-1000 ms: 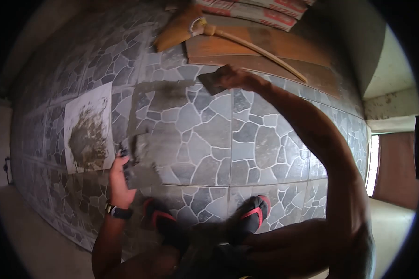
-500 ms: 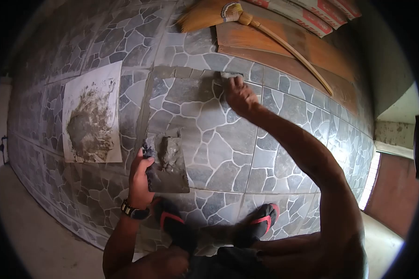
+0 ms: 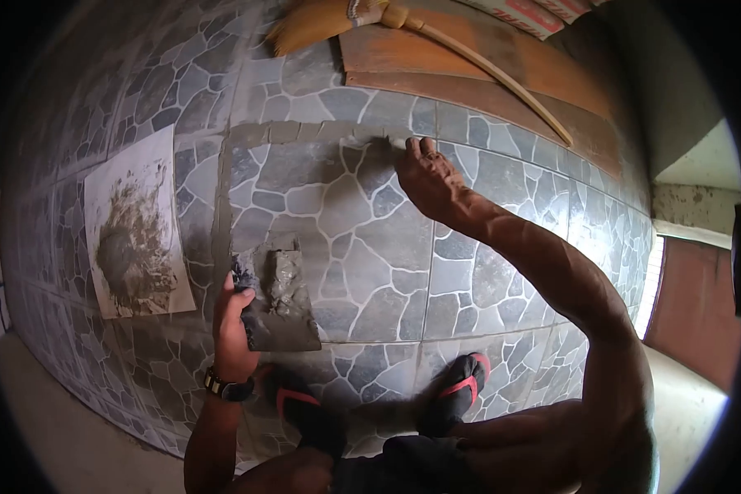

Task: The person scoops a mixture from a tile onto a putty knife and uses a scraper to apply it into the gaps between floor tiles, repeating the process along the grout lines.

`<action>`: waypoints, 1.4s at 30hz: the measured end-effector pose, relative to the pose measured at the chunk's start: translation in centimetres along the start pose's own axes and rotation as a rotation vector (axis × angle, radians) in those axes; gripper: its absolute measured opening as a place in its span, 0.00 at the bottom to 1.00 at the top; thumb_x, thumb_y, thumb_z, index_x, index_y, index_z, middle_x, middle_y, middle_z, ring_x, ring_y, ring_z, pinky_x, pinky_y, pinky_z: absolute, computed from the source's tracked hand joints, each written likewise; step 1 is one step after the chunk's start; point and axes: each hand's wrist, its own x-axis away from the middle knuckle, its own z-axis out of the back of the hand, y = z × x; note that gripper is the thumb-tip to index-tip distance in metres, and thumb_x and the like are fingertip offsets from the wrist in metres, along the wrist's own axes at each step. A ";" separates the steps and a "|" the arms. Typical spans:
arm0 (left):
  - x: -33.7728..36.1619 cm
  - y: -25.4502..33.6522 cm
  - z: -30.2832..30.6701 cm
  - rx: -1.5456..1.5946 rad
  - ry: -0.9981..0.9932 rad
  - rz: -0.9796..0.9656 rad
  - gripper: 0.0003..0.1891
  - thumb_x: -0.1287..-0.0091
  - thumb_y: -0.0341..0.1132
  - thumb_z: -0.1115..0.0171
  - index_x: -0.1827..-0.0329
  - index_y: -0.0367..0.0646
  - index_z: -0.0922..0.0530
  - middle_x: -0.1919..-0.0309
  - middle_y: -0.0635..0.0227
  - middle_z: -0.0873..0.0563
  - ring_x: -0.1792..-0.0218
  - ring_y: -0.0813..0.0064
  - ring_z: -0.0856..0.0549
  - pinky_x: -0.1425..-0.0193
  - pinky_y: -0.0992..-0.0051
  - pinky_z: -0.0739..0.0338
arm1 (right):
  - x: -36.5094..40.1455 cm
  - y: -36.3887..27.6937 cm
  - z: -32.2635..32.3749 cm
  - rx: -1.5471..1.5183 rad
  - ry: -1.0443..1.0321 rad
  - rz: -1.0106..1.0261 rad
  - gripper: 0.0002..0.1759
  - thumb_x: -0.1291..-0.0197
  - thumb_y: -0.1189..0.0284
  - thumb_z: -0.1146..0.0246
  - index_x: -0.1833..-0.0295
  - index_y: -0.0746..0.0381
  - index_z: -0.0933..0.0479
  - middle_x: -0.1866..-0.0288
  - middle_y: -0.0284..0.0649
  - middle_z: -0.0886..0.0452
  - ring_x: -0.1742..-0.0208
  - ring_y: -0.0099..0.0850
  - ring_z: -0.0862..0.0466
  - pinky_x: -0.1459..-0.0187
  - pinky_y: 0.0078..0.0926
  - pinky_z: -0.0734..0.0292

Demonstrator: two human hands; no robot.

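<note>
My left hand (image 3: 235, 317) grips the side of a rectangular steel trowel (image 3: 284, 333) held flat above the tiles. A lump of wet grey mortar (image 3: 286, 284) sits on its plate. Farther out, my right hand (image 3: 430, 177) has its fingers closed at the right end of a smeared mortar band (image 3: 313, 132) along a tile joint. Beneath those fingers is a small flat scraper (image 3: 397, 142), mostly hidden by the hand. Another grey band (image 3: 222, 198) runs down the joint left of the trowel.
A white board (image 3: 163, 165) smeared with mortar lies at left. Beyond the mortar band are a broom (image 3: 486, 62), brown boards (image 3: 379, 58) and printed sacks (image 3: 514, 15). My feet in red-strapped slippers (image 3: 471, 385) stand on the stone-patterned tiles (image 3: 370, 288).
My right hand and the scraper have moved slightly right along the joint, and the hand now covers most of the blade. The whole view has shifted, moving the floor leftward in the picture.
</note>
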 end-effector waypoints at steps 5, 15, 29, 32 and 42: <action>0.4 0.3 -2.3 0.031 0.003 0.003 0.25 0.35 0.34 0.45 0.33 0.38 0.29 0.51 0.72 0.24 0.50 0.79 0.26 0.42 0.77 0.33 | 1.6 1.3 -2.0 -0.049 -0.011 -0.096 0.24 0.47 0.76 0.41 0.44 0.74 0.29 0.54 0.52 0.27 0.51 0.44 0.24 0.54 0.37 0.20; 2.1 -1.4 -2.1 0.109 0.077 0.073 0.26 0.35 0.33 0.44 0.32 0.40 0.29 0.49 0.70 0.23 0.48 0.77 0.25 0.40 0.76 0.32 | 0.5 1.2 -0.2 -0.018 -0.103 -0.049 0.16 0.48 0.76 0.40 0.53 0.70 0.21 0.56 0.52 0.23 0.53 0.45 0.22 0.60 0.35 0.19; 1.6 -1.6 -1.0 0.093 -0.016 0.019 0.23 0.48 0.21 0.31 0.47 0.35 0.26 0.33 0.41 0.30 0.36 0.50 0.26 0.32 0.64 0.33 | -11.0 -3.9 3.0 -0.345 -0.244 -0.308 0.16 0.44 0.59 0.41 0.60 0.55 0.13 0.60 0.43 0.13 0.57 0.36 0.13 0.57 0.33 0.21; 1.3 -1.4 -0.5 0.181 -0.038 0.024 0.21 0.45 0.21 0.33 0.47 0.35 0.26 0.33 0.43 0.29 0.37 0.51 0.25 0.33 0.64 0.32 | -13.3 -5.0 3.1 -0.397 -0.140 -0.222 0.15 0.44 0.59 0.39 0.62 0.57 0.14 0.62 0.41 0.13 0.59 0.35 0.14 0.58 0.31 0.20; 1.9 -2.4 2.4 -0.652 -0.129 -0.557 0.18 0.36 0.28 0.41 0.42 0.38 0.27 0.38 0.56 0.26 0.38 0.64 0.26 0.35 0.68 0.30 | -7.7 7.3 6.6 -0.536 -0.250 -0.064 0.14 0.40 0.67 0.39 0.54 0.65 0.21 0.59 0.51 0.18 0.59 0.44 0.17 0.55 0.41 0.21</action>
